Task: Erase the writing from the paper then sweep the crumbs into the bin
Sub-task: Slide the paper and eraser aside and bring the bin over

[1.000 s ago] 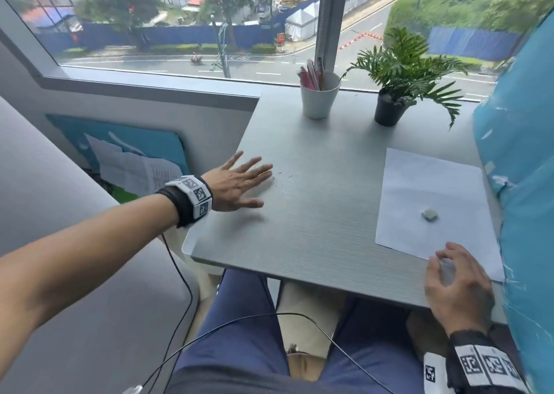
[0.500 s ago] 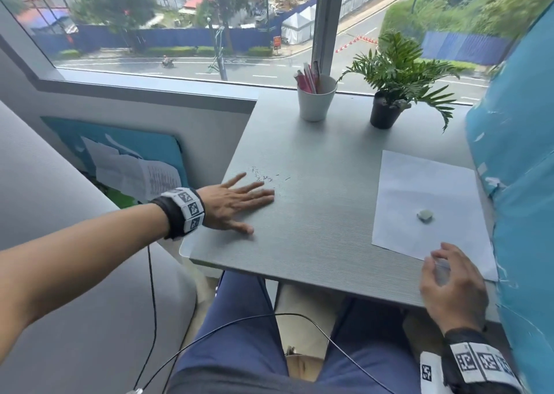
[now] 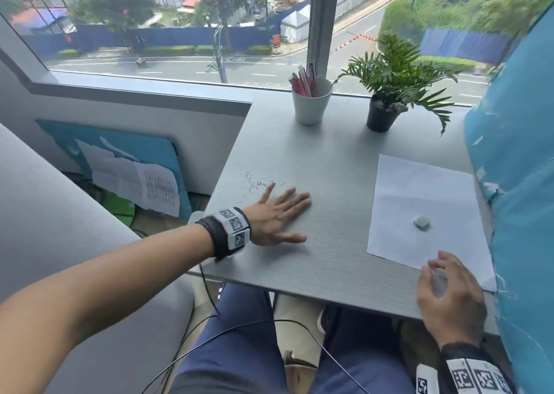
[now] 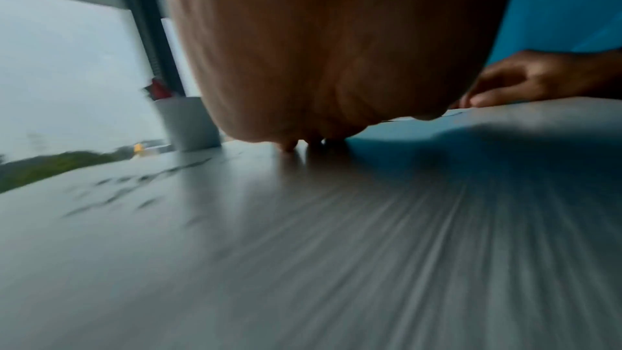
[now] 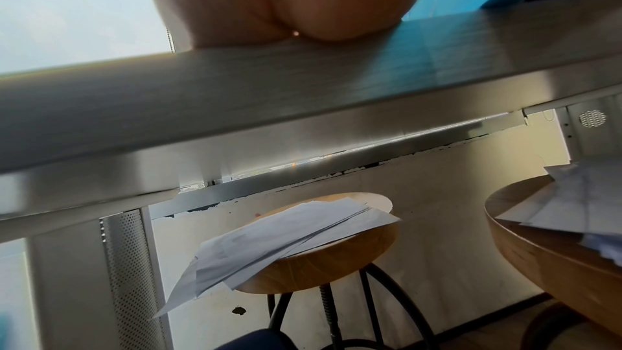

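Our flat, spread left hand (image 3: 274,218) slid right, dark crumbs (image 3: 254,184) at its eleven o'clock, smooth white paper (image 3: 419,202), right hand (image 3: 449,297) loosely curled, grey grained desk (image 3: 329,243).

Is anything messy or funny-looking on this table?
Yes. Little dark eraser crumbs lie scattered on the grey table, just beyond the fingers of the flat left hand. The eraser sits loose on the paper. No bin shows.
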